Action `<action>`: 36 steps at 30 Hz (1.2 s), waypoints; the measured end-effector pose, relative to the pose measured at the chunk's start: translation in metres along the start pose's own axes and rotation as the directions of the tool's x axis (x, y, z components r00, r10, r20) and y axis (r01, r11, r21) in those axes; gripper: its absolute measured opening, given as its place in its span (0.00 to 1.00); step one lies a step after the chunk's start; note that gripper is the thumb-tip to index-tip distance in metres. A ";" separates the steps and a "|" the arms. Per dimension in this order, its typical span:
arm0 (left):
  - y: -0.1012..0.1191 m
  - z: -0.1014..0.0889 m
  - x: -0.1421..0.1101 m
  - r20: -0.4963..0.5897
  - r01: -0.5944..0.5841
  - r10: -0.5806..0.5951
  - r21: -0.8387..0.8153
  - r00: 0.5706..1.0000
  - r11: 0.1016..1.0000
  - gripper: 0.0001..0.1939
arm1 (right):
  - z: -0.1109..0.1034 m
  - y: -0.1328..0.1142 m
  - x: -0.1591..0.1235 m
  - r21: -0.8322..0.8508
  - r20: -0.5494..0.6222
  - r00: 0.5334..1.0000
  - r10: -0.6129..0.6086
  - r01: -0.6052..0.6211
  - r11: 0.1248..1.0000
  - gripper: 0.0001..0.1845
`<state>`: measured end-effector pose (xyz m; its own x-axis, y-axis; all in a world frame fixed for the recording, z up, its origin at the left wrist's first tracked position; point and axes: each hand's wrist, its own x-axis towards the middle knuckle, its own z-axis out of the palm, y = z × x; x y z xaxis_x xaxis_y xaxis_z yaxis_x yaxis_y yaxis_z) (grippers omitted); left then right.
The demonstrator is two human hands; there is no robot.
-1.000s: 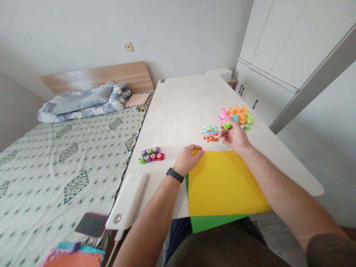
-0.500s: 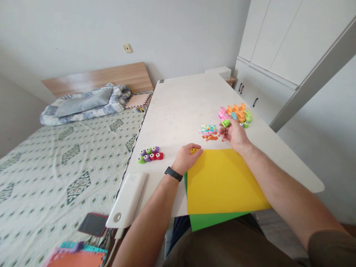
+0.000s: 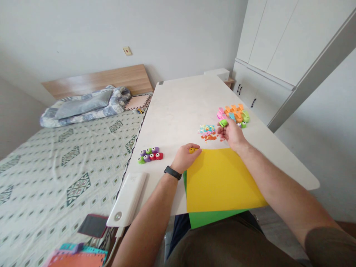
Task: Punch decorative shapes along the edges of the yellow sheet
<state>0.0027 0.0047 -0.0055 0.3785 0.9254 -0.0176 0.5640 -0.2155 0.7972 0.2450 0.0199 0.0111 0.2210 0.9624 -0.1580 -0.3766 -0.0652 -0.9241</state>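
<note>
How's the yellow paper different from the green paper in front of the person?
The yellow sheet lies on top; the green sheet is underneath. Most of the yellow sheet shows, but only strips of the green sheet peek out, on the left and along the near edge. The left hand pinches the yellow sheet's far left corner; its grip on the green sheet can't be seen. Both are plain coloured sheets.

i faced a plain, pale wall (image 3: 180, 29) with a small socket plate (image 3: 127, 50) on it. to my left was a bed (image 3: 44, 159) with a wooden headboard (image 3: 97, 79), a patterned sheet and a bunched quilt (image 3: 50, 119). the white bench (image 3: 178, 104) ran ahead of me towards the wall. on my right stood white cabinets (image 3: 274, 33) with dark handles (image 3: 253, 102), and greyish floor (image 3: 274, 231) showed below. the light was soft.
</note>
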 end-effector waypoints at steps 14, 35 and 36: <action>0.001 -0.001 0.001 0.010 -0.004 0.005 -0.016 1.000 1.000 0.17 | 0.001 0.002 0.000 -0.006 -0.005 1.000 -0.012 0.012 1.000 0.25; 0.005 -0.001 -0.004 -0.013 -0.030 0.030 0.017 0.999 0.999 0.14 | 0.000 0.009 0.003 -0.094 -0.039 0.998 -0.046 0.042 0.995 0.24; 0.005 -0.001 -0.005 -0.013 -0.031 0.031 0.019 0.999 0.999 0.14 | -0.001 0.009 0.004 -0.103 -0.043 0.998 -0.048 0.043 0.994 0.24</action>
<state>0.0032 -0.0003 -0.0006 0.3861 0.9223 0.0156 0.5655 -0.2500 0.7859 0.2429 0.0226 0.0017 0.2769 0.9523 -0.1282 -0.2720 -0.0503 -0.9610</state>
